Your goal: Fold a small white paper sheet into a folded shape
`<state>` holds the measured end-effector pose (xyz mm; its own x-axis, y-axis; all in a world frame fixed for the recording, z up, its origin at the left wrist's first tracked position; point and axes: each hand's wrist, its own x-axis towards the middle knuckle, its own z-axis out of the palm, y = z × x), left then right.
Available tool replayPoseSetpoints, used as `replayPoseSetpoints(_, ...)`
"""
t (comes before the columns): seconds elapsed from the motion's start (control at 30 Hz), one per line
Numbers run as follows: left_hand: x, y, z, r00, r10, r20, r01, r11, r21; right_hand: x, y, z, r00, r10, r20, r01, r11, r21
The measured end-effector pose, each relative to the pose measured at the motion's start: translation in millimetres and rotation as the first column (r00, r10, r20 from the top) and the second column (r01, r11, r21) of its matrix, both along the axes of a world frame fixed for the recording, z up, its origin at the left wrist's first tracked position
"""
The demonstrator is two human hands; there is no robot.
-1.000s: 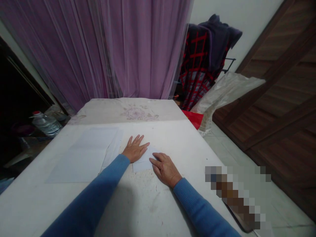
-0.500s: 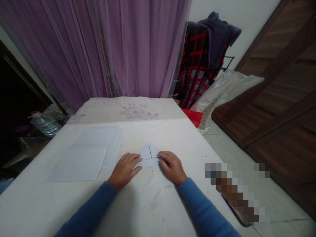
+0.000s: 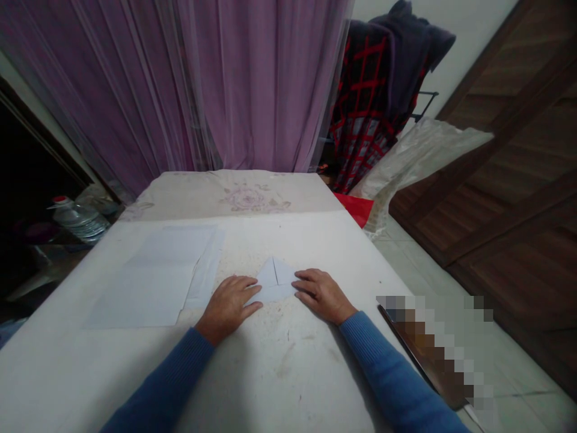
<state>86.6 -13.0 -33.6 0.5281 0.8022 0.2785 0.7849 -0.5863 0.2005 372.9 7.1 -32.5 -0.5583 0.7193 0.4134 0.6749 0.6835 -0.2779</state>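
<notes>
A small white paper (image 3: 274,280) folded to a point lies on the white table (image 3: 270,373), with a crease down its middle. My left hand (image 3: 229,304) rests palm down at the paper's lower left corner, fingers curled and pressing its edge. On the lower right corner sits my right hand (image 3: 322,293), fingers bent and fingertips on the paper. Both sleeves are blue.
A stack of white sheets (image 3: 155,276) lies left of my hands. A floral cloth (image 3: 243,197) covers the table's far end before purple curtains. A water bottle (image 3: 76,219) stands at the left. Hanging clothes (image 3: 378,84), a plastic bag and a wooden door are at the right.
My left hand drew back from flat on the paper to its lower left corner. The paper now shows a pointed, folded shape. My right hand shifted slightly to the right.
</notes>
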Motion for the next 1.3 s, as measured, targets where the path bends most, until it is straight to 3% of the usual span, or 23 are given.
replayPoseSetpoints(0.3,3,-1,-2.4,0.997,-0.076,-0.025,0.079,0.98,0.183,-3,-6,-5.1,0.996,-0.045,-0.072,0.047,0.999,0.017)
replayPoseSetpoints(0.5,4,-1,-0.3,0.993,-0.11,-0.045,0.117,0.968,0.22,-5,-8,-2.6,0.996,-0.05,-0.071,0.051,0.999,0.018)
replayPoseSetpoints(0.87,19,-5,9.0,0.997,0.06,-0.048,-0.054,0.993,0.107,-12,-9,0.4,0.998,-0.055,-0.013,0.055,0.998,0.037)
replayPoseSetpoints(1.1,21,-4,5.7,0.99,0.131,0.06,-0.132,0.991,0.019,-4,4,-11.4,0.98,-0.151,-0.127,0.153,0.988,0.006)
replayPoseSetpoints(1.3,18,0,6.3,0.975,0.215,0.062,-0.215,0.977,-0.011,4,21,-18.4,0.968,-0.157,-0.195,0.152,0.987,-0.044)
